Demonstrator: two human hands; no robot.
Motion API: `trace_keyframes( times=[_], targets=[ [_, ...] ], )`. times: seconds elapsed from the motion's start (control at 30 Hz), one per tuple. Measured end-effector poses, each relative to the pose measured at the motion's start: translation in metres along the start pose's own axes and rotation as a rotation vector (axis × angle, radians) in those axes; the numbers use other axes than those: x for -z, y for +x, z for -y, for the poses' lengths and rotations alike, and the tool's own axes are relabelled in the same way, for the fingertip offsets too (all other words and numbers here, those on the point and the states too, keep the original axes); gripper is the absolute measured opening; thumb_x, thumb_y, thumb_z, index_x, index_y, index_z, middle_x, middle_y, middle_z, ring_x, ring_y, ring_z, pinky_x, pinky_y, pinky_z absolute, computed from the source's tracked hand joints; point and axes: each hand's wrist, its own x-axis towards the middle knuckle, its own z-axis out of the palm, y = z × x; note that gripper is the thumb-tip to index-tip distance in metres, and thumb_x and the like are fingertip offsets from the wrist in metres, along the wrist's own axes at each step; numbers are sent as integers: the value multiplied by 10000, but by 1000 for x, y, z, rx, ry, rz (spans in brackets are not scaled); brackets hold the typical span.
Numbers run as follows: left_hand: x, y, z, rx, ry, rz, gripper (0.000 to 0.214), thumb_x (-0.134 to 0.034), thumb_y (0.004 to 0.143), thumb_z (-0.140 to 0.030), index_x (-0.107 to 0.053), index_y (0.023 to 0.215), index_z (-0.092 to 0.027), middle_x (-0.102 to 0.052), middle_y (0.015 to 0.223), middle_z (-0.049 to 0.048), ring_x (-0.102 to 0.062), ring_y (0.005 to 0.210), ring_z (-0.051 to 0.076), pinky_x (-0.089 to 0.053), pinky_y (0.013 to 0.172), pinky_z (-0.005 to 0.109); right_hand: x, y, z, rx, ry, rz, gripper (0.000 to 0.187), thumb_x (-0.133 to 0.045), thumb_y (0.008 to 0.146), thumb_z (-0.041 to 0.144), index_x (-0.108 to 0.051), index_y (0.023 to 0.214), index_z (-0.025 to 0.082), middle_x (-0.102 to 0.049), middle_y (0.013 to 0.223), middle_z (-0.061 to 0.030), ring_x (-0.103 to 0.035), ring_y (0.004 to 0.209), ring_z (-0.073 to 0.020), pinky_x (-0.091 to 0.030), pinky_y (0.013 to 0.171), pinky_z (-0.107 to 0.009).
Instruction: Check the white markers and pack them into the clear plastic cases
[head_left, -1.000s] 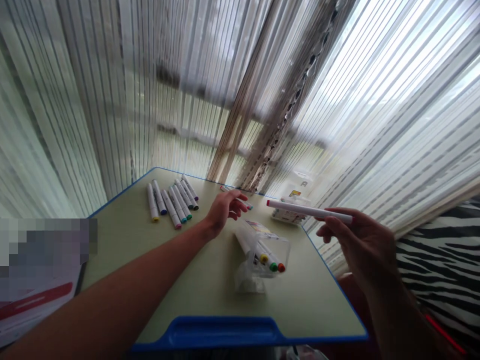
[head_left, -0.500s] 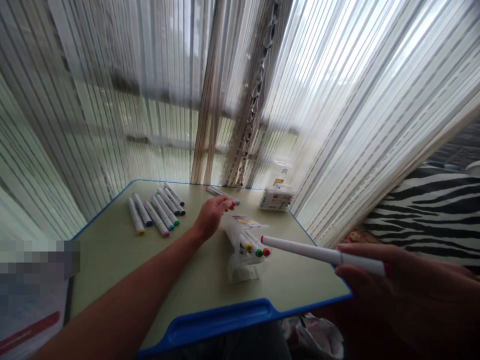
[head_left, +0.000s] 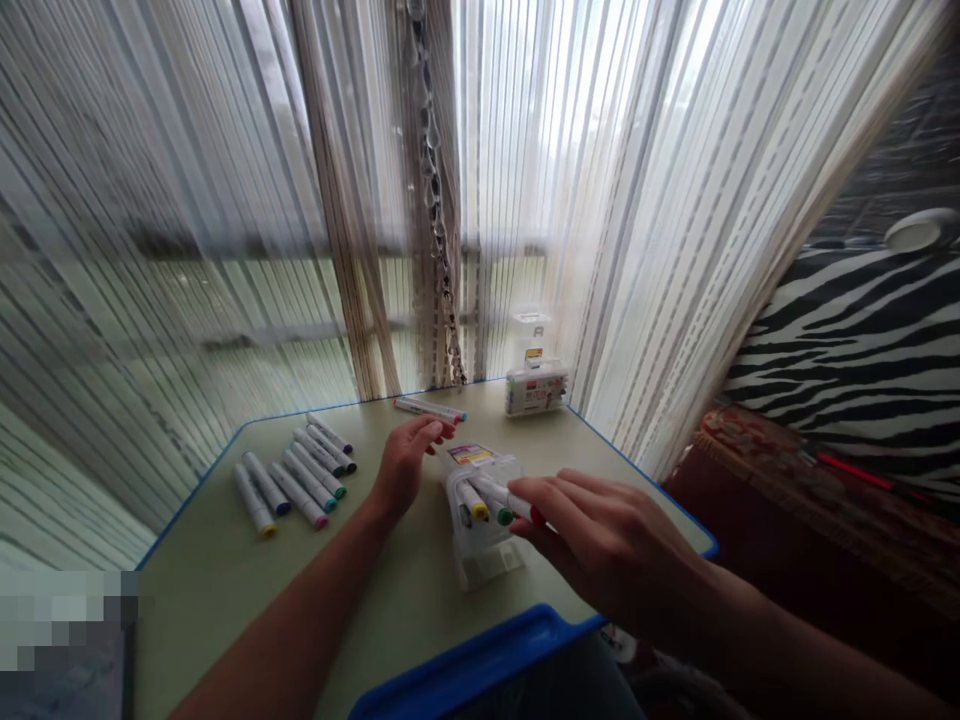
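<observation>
- Marker case [head_left: 480, 545], clear plastic, lies on its side near the middle of the green table [head_left: 225, 600], between both hands, open mouth turned toward the wearer.
- 3 capped ends are seen at that mouth: yellow, green, and a red-capped marker [head_left: 535, 515] on the right.
- Right hand [head_left: 607, 545] is held palm down, fingers half bent and spread, tips brought against the red-capped marker at the case mouth. Whether a marker is actually gripped cannot be told, as the underside of the hand is hidden.
- Left hand [head_left: 405, 465] is laid palm down just left of the case, fingers loosely extended toward its labelled far end. Nothing is grasped.
- Row of markers [head_left: 296, 485] is laid side by side on the left part of the table, well apart from the case.
- 2 loose markers [head_left: 429, 408] are seen at the far edge, just beyond the left fingertips.
- Second marker box [head_left: 536, 388] stands at the far right corner, against the sheer curtain [head_left: 600, 200].
- Zebra-print fabric [head_left: 862, 330] is noted at right.
</observation>
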Motion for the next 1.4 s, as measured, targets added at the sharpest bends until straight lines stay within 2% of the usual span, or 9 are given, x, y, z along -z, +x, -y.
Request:
trace_keyframes(
  times=[0.3, 0.73, 0.83, 0.93, 1.03, 1.1, 1.23, 1.3, 1.4],
  targets=[
    [-1, -1, 0, 27, 1, 17, 284, -522, 811, -345, -699, 833, -124, -687, 832, 84, -578, 792, 191, -425, 681, 289, -16, 7, -1, 49, -42, 138, 273, -508, 969, 325, -576, 1146, 129, -703, 926, -99, -642, 727, -194, -436, 579, -296],
    [0, 0, 1, 24, 11, 34, 290, -520, 809, -351, -702, 837, -126, -692, 831, 87, -577, 784, 194, -433, 680, 294, -20, 19, -2, -104, 37, 313, 239, -540, 946, 366, -608, 1066, 171, -723, 959, -70, -696, 778, -229, -477, 609, -303],
    [-1, -1, 0, 23, 49, 28, 301, -519, 808, -358, -704, 834, -123, -696, 827, 86, -587, 787, 194, -430, 673, 285, -14, 15, -1, -89, 42, 253, 321, -562, 931, 373, -589, 1170, 160, -715, 1068, -109, -703, 807, -229, -507, 646, -310],
    [-1, -1, 0, 19, 95, 24, 313, -511, 814, -362, -710, 836, -122, -707, 840, 88, -609, 801, 197, -435, 669, 278, -1, 10, -2, -19, 78, 107, 313, -572, 927, 341, -600, 1185, 166, -719, 1077, -112, -705, 832, -208, -516, 679, -289],
    [-1, 1, 3, 17, 145, 2, 329, -498, 828, -377, -711, 829, -127, -719, 845, 88, -626, 807, 204, -456, 670, 285, 13, 17, -10, 2, 139, -51, 239, -586, 918, 301, -648, 1120, 188, -740, 952, -66, -693, 761, -159, -499, 668, -249],
    [0, 2, 6, 19, 210, -27, 344, -483, 836, -390, -713, 813, -135, -726, 838, 87, -634, 801, 210, -469, 678, 296, 15, 32, -23, -62, 172, -122, 188, -591, 911, 305, -694, 1018, 190, -729, 800, -26, -634, 594, -110, -465, 605, -227],
    [4, 4, 10, 48, 435, -100, 308, -476, 839, -348, -712, 787, -157, -742, 848, 80, -664, 825, 218, -471, 756, 319, -16, 74, -64, -239, 226, -152, 224, -582, 895, 315, -733, 853, 155, -691, 662, -7, -557, 509, -85, -413, 572, -221],
    [6, 5, 11, 64, 541, -116, 273, -482, 836, -311, -709, 787, -168, -746, 859, 74, -672, 832, 217, -460, 780, 323, -45, 90, -84, -312, 279, -54, 259, -573, 888, 301, -736, 776, 134, -700, 666, -28, -583, 561, -102, -404, 571, -221],
    [10, 5, 12, 70, 614, -115, 246, -494, 830, -277, -711, 778, -175, -747, 847, 73, -670, 810, 220, -445, 768, 330, -88, 102, -105, -384, 382, 153, 234, -562, 879, 247, -749, 846, 112, -735, 741, -46, -616, 583, -102, -426, 581, -206]
  ],
)
